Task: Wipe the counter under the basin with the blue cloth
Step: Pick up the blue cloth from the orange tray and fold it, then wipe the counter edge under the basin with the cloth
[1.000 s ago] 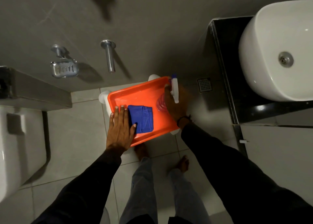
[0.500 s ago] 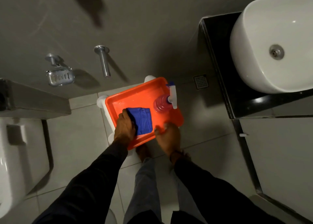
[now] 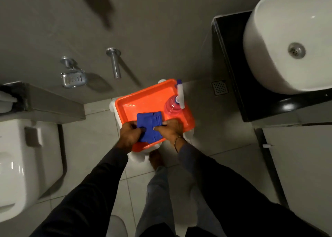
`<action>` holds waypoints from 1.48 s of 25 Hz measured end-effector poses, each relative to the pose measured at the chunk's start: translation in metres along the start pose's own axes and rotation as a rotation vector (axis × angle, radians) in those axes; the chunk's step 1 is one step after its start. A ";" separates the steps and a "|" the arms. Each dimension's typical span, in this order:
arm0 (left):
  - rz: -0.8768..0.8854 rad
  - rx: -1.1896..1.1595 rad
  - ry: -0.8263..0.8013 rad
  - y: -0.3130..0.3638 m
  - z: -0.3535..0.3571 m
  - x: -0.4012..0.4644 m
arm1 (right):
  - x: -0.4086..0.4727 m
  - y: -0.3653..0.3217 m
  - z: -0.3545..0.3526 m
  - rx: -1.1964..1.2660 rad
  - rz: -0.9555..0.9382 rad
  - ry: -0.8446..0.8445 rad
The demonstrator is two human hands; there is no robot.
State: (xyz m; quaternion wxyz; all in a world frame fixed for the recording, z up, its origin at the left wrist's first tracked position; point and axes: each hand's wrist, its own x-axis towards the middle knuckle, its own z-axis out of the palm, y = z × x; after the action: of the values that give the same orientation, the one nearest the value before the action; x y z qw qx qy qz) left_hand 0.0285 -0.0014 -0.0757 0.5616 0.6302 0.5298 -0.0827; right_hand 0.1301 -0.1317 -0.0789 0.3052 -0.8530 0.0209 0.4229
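The folded blue cloth (image 3: 150, 127) is held over the near edge of an orange tray (image 3: 143, 100) that sits on a white stool. My left hand (image 3: 129, 135) grips the cloth's left side and my right hand (image 3: 170, 129) grips its right side. The white basin (image 3: 280, 44) rests on a black counter (image 3: 231, 60) at the upper right, well away from both hands.
A pink spray bottle (image 3: 173, 106) with a white trigger stands in the tray's right corner. A toilet (image 3: 21, 161) is at the left, a soap holder (image 3: 72, 78) and a metal spout (image 3: 115, 64) on the wall, a floor drain (image 3: 220, 87) by the counter.
My right hand let go of the spray bottle, came back to the tray's near edge and took the cloth. My left hand closed on the cloth, which now sits nearer me.
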 end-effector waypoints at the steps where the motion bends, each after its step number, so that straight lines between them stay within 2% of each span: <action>1: -0.005 -0.116 -0.032 0.002 0.000 -0.015 | -0.013 0.006 -0.016 0.030 -0.015 -0.004; 3: -0.022 -0.248 -0.135 0.009 0.009 -0.046 | -0.034 0.022 -0.044 0.050 -0.046 0.007; 6: -0.027 -0.273 -0.223 0.027 0.050 -0.093 | -0.064 0.057 -0.100 0.060 -0.099 0.037; 13: 0.133 -0.232 -0.273 0.098 0.211 -0.171 | -0.091 0.133 -0.270 0.127 -0.121 0.259; 19: 0.206 -0.145 -0.178 0.151 0.293 -0.157 | -0.060 0.145 -0.336 0.226 -0.068 0.452; 24: 0.215 -0.080 -0.246 0.163 0.322 -0.121 | -0.025 0.153 -0.353 0.274 -0.009 0.570; 26: 0.233 -0.062 -0.214 0.167 0.316 -0.114 | -0.024 0.157 -0.355 0.131 -0.045 0.654; 28: 0.264 -0.016 -0.138 0.179 0.305 -0.108 | -0.030 0.163 -0.347 -0.197 -0.247 0.733; 30: 0.370 0.095 -0.033 0.202 0.295 -0.102 | -0.036 0.164 -0.330 -0.493 -0.544 0.655; 32: 0.536 0.183 0.057 0.230 0.289 -0.098 | -0.032 0.170 -0.314 -0.660 -0.726 0.514; 35: 0.838 0.276 0.150 0.263 0.294 -0.101 | -0.025 0.181 -0.308 -0.766 -0.726 0.367; 37: 0.966 0.395 0.208 0.280 0.305 -0.106 | -0.021 0.189 -0.316 -0.774 -0.730 0.300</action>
State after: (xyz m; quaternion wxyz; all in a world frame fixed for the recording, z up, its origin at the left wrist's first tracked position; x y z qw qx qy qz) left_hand 0.3463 -0.2505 0.0638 0.3506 0.9011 0.2064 0.1501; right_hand 0.2848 -0.4602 -0.0146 0.0897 -0.9057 -0.3898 0.1404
